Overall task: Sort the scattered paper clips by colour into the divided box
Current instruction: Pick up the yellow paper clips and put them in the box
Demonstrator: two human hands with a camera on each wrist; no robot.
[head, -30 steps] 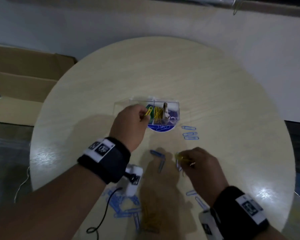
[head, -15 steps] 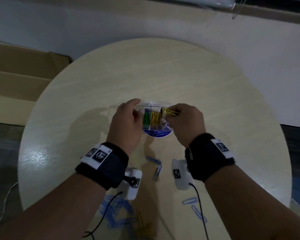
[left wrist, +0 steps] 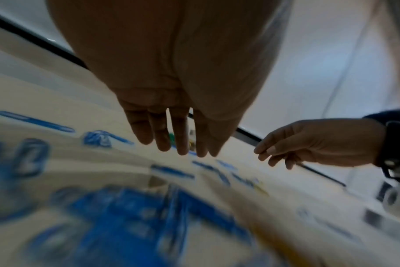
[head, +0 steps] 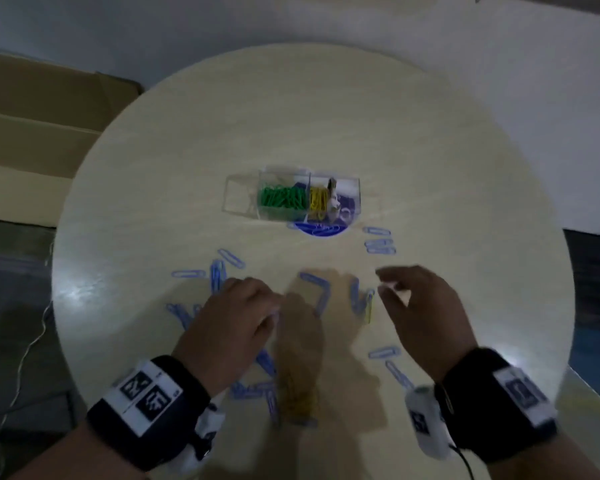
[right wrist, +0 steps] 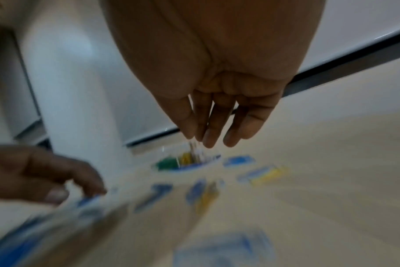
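Note:
A clear divided box (head: pixel 243 197) stands mid-table with green clips (head: pixel 283 199) in one compartment and yellow clips (head: pixel 318 200) in the one to their right. Blue clips (head: pixel 314 280) lie scattered on the round table (head: pixel 326 116). One yellow clip (head: pixel 369 308) lies beside blue ones near my right hand (head: pixel 416 299). A pile of yellow clips (head: pixel 298 401) sits near the front edge. My left hand (head: pixel 243 313) hovers over the blue clips with straight fingers (left wrist: pixel 180 137) and holds nothing. My right hand (right wrist: pixel 217 126) also hangs relaxed and empty.
A blue round disc (head: pixel 321 230) peeks from under the box's front. Flattened cardboard (head: pixel 32 133) lies on the floor at the left. A white wall (head: pixel 499 64) rises behind the table. A thin cable (head: pixel 21 358) hangs off the left side.
Both hands have pulled back from the box toward the near side of the table. The yellow clips my right hand held over the box are gone from it.

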